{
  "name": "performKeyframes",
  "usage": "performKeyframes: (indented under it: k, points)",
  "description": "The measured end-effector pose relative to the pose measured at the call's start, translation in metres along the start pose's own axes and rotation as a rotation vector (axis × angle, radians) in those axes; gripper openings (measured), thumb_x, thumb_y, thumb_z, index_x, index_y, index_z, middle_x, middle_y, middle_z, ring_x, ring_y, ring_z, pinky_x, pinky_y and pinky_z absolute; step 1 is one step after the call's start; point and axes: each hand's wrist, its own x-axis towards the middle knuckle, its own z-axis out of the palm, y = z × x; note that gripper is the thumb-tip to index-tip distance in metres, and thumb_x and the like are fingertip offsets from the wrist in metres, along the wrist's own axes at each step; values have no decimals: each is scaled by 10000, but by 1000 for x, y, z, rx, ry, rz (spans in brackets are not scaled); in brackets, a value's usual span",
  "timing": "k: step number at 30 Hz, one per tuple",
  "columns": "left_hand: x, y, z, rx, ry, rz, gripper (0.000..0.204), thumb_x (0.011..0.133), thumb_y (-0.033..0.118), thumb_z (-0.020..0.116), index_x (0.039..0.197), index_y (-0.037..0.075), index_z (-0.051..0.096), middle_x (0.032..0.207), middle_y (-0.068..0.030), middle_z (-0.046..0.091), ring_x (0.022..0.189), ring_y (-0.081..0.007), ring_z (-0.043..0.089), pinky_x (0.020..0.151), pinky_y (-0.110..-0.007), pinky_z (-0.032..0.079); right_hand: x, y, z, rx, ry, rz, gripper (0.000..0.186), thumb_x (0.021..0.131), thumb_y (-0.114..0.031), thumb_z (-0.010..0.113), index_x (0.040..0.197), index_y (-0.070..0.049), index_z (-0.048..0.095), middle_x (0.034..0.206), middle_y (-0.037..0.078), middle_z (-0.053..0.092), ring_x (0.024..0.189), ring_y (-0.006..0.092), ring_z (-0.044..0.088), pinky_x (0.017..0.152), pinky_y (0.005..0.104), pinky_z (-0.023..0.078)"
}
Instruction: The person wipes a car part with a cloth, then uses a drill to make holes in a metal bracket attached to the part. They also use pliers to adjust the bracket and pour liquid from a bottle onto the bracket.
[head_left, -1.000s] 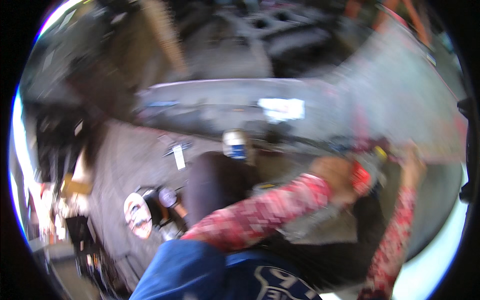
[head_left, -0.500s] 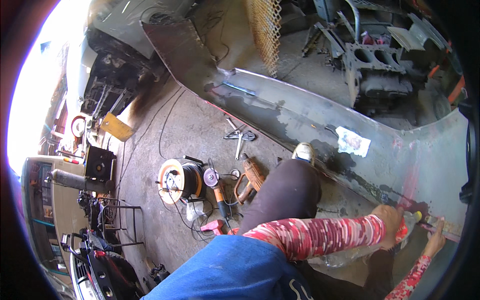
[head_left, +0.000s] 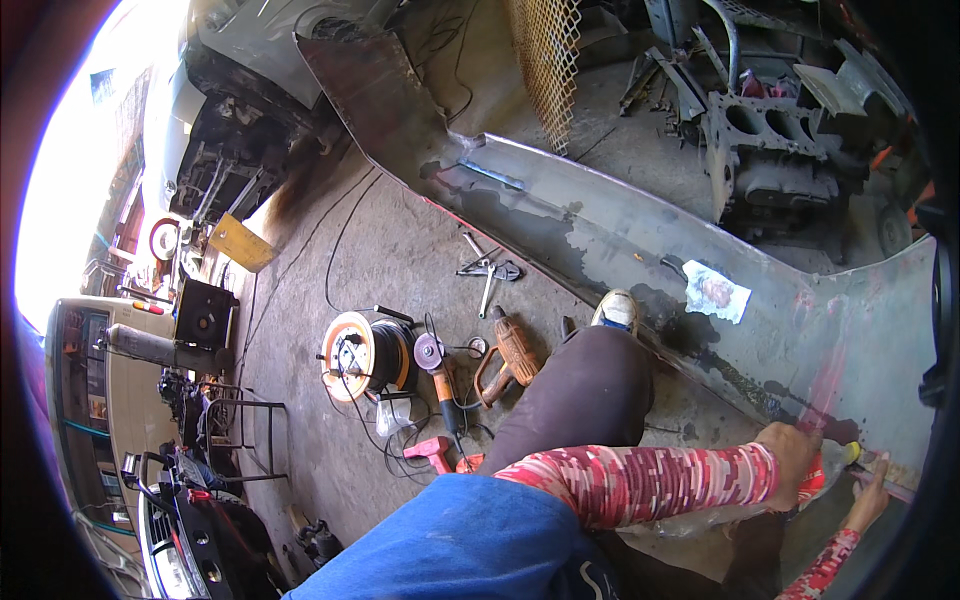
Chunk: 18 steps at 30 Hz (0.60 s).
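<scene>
My left hand (head_left: 788, 460) is closed around a clear plastic bottle (head_left: 828, 470) with a red label and a yellow cap. The bottle lies nearly level, its capped end toward my right hand, and its body is partly hidden under my sleeved forearm. Beside the cap, the fingers of my right hand (head_left: 870, 495) are closed on a narrow, flat item with a pinkish edge; its kind cannot be made out. Both hands are over the near right end of a long, grey, curved panel (head_left: 820, 300). Dark wet-looking patches and a reddish streak mark the panel.
A white printed sheet (head_left: 716, 292) and a thin blue strip (head_left: 490, 176) lie on the panel. On the floor are a cable reel (head_left: 350, 355), an angle grinder (head_left: 437, 375), an orange drill (head_left: 516, 348) and wrenches (head_left: 487, 290). An engine block (head_left: 770, 160) stands beyond the panel.
The view has shifted slightly, so the surroundings appear a little lower and farther right. The bottle's cap is now closer to my right hand. Both hands keep their grips.
</scene>
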Motion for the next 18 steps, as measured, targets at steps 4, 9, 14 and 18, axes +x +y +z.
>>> performKeyframes:
  k: [4, 9, 14, 18]
  points:
    - [-8, 9, -6, 15, 64, 31, 1009, 646, 178, 793, 1503, -116, 350, 1018, -219, 739, 1011, -342, 732, 836, -391, 571, -10, -15, -2, -11, 7, 76, 649, 1003, -539, 617, 1316, 27, 668, 1048, 204, 700, 889, 236, 687, 883, 405, 583]
    - [-15, -2, -18, 21, -130, -113, 626, 657, 276, 815, 1209, 24, 662, 977, -164, 756, 990, -315, 748, 820, -427, 594, -40, -33, 3, 239, -317, -79, 412, 1045, -266, 572, 1367, -15, 632, 1231, 168, 716, 1006, 285, 735, 955, 429, 578]
    - [-13, -9, -5, 118, 70, -36, 952, 838, 559, 700, 1548, 29, 351, 818, -223, 720, 792, -398, 732, 728, -502, 578, -73, -37, 27, -134, 20, -319, 362, 944, -319, 703, 1046, 28, 698, 954, 182, 733, 832, 260, 726, 810, 421, 555]
    - [-2, -10, -2, 147, 31, -28, 965, 810, 496, 726, 1564, 36, 338, 867, -246, 730, 845, -423, 735, 802, -501, 578, -80, -56, 39, 20, 91, -211, 343, 865, -284, 792, 936, 49, 750, 900, 209, 761, 874, 258, 757, 802, 389, 549]
